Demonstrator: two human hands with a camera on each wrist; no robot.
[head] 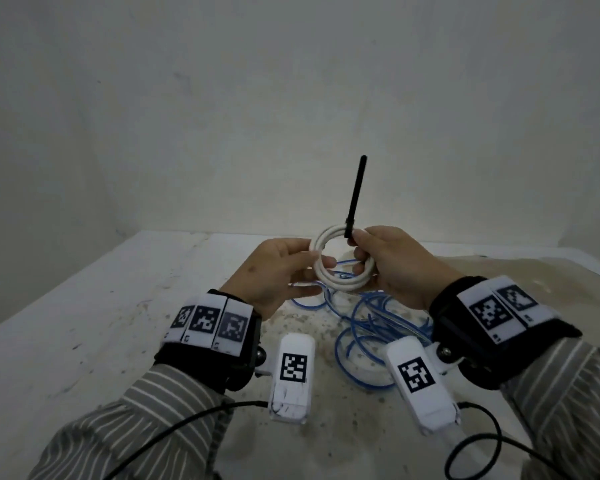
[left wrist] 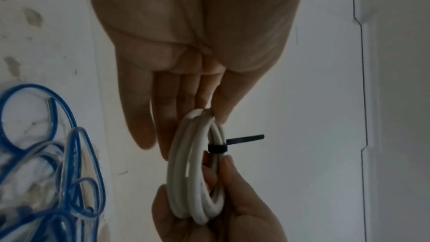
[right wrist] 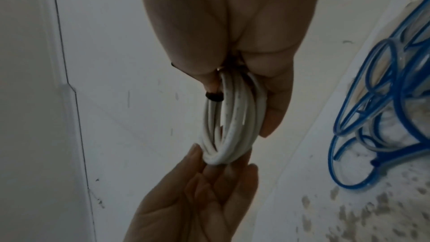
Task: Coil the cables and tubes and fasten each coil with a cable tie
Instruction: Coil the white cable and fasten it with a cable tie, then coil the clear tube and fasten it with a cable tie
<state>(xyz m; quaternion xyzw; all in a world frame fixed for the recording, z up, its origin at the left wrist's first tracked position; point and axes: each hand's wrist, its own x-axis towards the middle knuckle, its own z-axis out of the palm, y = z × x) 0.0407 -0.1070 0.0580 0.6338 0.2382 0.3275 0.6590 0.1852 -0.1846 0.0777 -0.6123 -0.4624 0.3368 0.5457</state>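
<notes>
A white cable coil (head: 343, 284) hangs in the air above the table, held between both hands. A black cable tie (head: 356, 195) is looped round the coil's upper right, and its long tail points straight up. My left hand (head: 310, 259) pinches the coil's left side between thumb and fingers. My right hand (head: 361, 245) grips the right side just below the tie. The left wrist view shows the coil (left wrist: 193, 181) edge-on with the tie's band (left wrist: 217, 148) round it. In the right wrist view the tie (right wrist: 214, 97) sits by the thumb, on the coil (right wrist: 232, 126).
A loose tangle of blue and clear tubing (head: 368, 327) lies on the stained white table (head: 118, 306) under and right of my hands. It also shows as tubing (left wrist: 58, 163) and tubing (right wrist: 384, 98). A pale wall stands close behind.
</notes>
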